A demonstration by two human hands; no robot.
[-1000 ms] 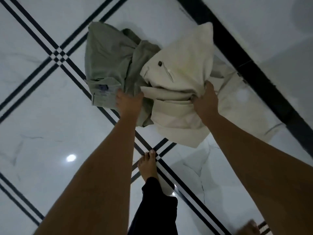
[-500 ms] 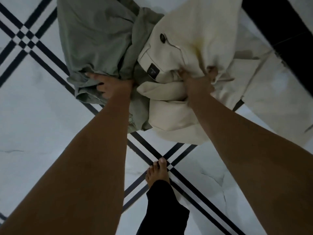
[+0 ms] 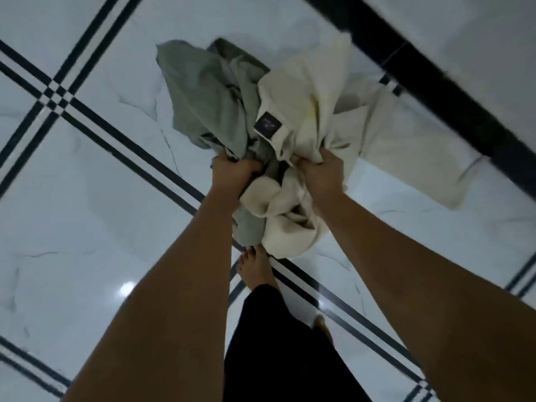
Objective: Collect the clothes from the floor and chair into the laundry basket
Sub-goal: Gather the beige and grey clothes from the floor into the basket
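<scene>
White marble floor (image 3: 72,198), clothes being gathered.
Left hand (image 3: 235,177) clenches the green garment (image 3: 203,97), right hand (image 3: 322,172) the cream trousers (image 3: 313,111); now bunched and lifting toward twelve o'clock, basket unseen.

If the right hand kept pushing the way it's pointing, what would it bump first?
The right hand would likely press straight into the cream garment it grips, then probably the floor below.

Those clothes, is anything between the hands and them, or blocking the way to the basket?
Nothing separates them: the left hand grips the green garment and the right hand the cream garment. No basket is in view, so that path cannot be judged.
</scene>
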